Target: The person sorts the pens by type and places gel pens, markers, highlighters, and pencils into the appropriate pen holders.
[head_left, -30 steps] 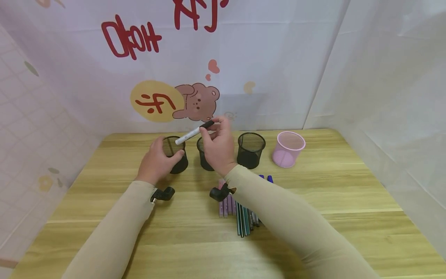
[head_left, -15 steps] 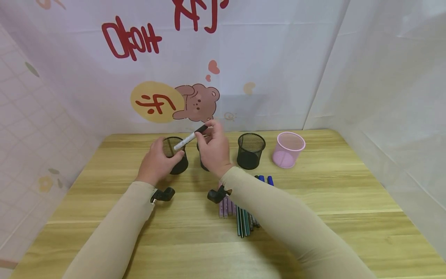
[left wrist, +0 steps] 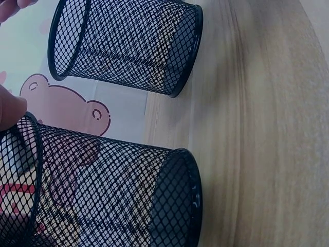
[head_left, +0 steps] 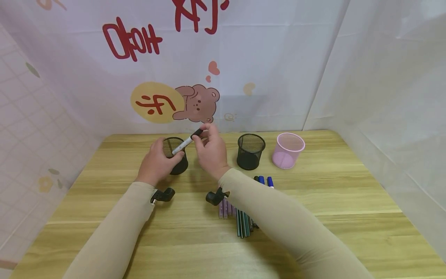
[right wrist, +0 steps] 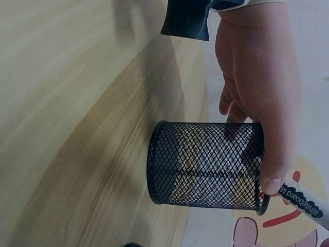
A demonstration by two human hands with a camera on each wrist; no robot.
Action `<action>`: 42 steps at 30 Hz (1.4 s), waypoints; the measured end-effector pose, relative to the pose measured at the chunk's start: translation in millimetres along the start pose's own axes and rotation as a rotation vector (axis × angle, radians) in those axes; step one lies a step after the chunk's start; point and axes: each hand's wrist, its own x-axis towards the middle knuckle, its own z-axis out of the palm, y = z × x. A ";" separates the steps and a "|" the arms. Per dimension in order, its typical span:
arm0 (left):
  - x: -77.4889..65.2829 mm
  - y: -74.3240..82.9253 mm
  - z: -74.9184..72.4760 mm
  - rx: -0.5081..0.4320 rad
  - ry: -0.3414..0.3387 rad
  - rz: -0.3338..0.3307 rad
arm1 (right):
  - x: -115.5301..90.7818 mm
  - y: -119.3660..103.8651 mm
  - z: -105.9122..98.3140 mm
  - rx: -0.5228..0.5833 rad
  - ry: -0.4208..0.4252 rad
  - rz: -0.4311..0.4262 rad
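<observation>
My left hand holds the leftmost black mesh pen holder by its rim, thumb on the near right side. In the right wrist view that thumb lies over the rim. My right hand pinches a white whiteboard marker by its black-capped end. The marker slants down to the left, its lower end over the mouth of the held pen holder. "Whiteboard" shows on its barrel. A second black pen holder, hidden behind my right hand in the head view, stands alongside.
Further right on the wooden table stand a third black pen holder and a pink one. Under my right forearm lie pink pens, dark green pens and blue-capped markers. A printed curtain hangs behind.
My right hand has moved left and slightly down, bringing the marker's lower end over the leftmost pen holder's mouth. The left hand has stayed on the rim.
</observation>
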 end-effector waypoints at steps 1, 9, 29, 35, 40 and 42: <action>0.1 -0.3 0.2 0.001 -0.001 -0.001 | -0.2 0.6 0.2 -0.007 -0.006 0.002; 0.9 -1.8 1.2 0.002 -0.012 -0.012 | -3.1 3.4 -1.4 -0.043 -0.049 -0.003; 0.2 -1.4 -0.6 0.000 -0.018 -0.012 | -5.7 2.1 3.1 -0.067 -0.085 0.011; 0.2 -2.0 -0.2 0.008 -0.019 -0.013 | -6.4 1.7 3.7 -0.099 -0.104 0.027; 0.7 -2.3 0.6 0.011 -0.009 -0.005 | -5.9 2.7 4.9 -0.125 -0.112 0.025; 0.8 -2.3 0.7 0.014 -0.008 -0.004 | -6.0 3.2 5.3 -0.137 -0.117 0.028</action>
